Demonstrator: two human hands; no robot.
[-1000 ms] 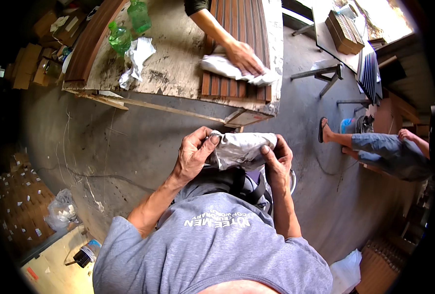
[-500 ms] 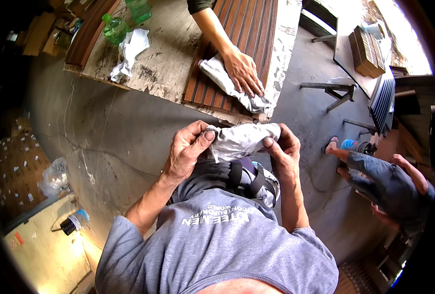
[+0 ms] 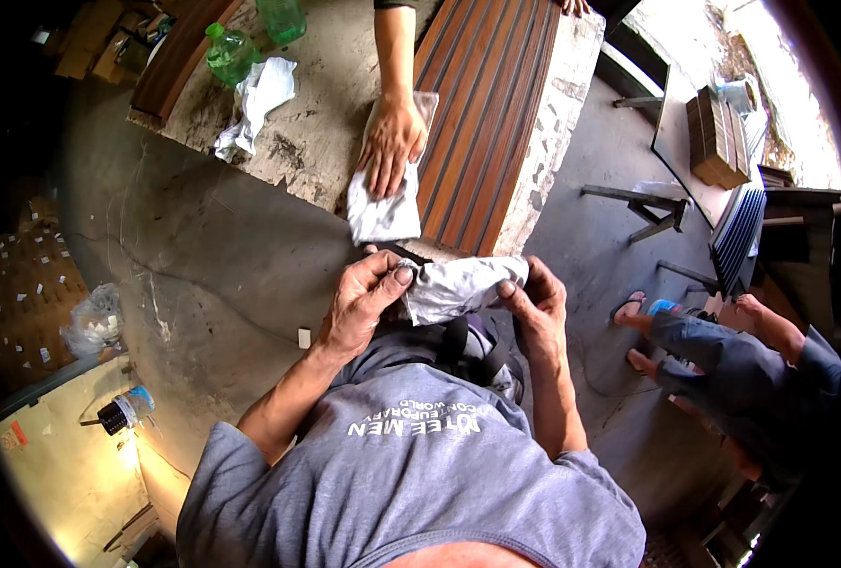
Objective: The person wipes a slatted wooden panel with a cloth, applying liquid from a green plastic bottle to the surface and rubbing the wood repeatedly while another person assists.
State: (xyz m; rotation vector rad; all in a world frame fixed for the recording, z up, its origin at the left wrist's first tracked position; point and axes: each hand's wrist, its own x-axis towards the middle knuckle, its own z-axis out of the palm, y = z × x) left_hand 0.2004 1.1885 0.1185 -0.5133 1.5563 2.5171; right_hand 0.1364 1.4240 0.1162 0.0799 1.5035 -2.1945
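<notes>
White cloth (image 3: 463, 290) stretched between two hands, crosswise to the slatted panel (image 3: 485, 123)

The white cloth hangs in front of the person's waist, bunched into a loose strip whose long axis runs left to right, its right end a little higher in the view. The left hand (image 3: 359, 301) has the left end and the right hand (image 3: 540, 310) the right end. In each, the thumb lies on the near side with the fingers curled behind, pinched down on the fabric and leaving no visible gap; neither holds anything else.

The relation that seems to matter most is the crossing of axes: the brown panel runs away from the person, leaning to the right at its far end, so the cloth lies across its line. Its near end is straight beyond the cloth. How much height or space parts the two, one view cannot tell. The left hand is the nearer one to a co-worker's hand (image 3: 394, 142), which presses a folded cloth (image 3: 380, 216) beside the panel's left edge.

Farther left on the worn counter (image 3: 318, 156) lie a crumpled white scrap (image 3: 261, 95) and, just beyond it, a green bottle (image 3: 234, 59). Well apart on the right, another person (image 3: 709, 352) shows in dark shorts.
</notes>
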